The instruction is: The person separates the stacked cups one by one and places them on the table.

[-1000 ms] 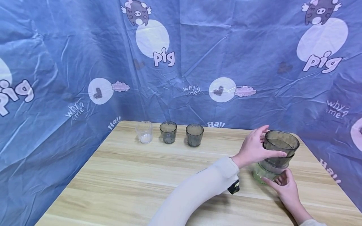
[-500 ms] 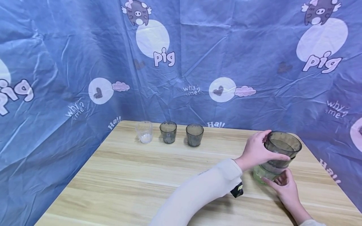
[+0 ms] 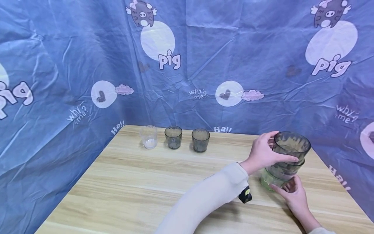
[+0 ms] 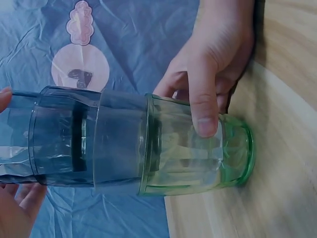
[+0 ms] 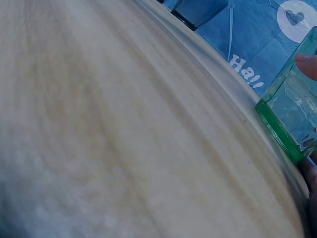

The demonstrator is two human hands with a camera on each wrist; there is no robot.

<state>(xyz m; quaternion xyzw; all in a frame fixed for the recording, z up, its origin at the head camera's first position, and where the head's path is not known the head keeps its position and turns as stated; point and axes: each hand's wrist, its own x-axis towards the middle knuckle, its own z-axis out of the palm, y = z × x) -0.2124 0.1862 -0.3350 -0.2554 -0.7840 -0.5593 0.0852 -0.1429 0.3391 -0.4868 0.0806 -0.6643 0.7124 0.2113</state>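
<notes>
Green cup [image 3: 269, 180], base of the stack [image 3: 284, 171], head view, lower right: right hand [image 3: 295, 197] grips it, left hand [image 3: 264, 152] pinches the smoky top cup [image 3: 301, 150] | left wrist: stack stretches left edge to centre-right | right wrist: green cup, right edge!

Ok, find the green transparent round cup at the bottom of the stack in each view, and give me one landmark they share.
Head: the green transparent round cup is at lower right.
Left wrist: right of centre, appearing sideways, base toward the right.
Right wrist: at the right edge, partly cut off.
Shared landmark: the blue printed cloth backdrop, visible in all three.
</notes>
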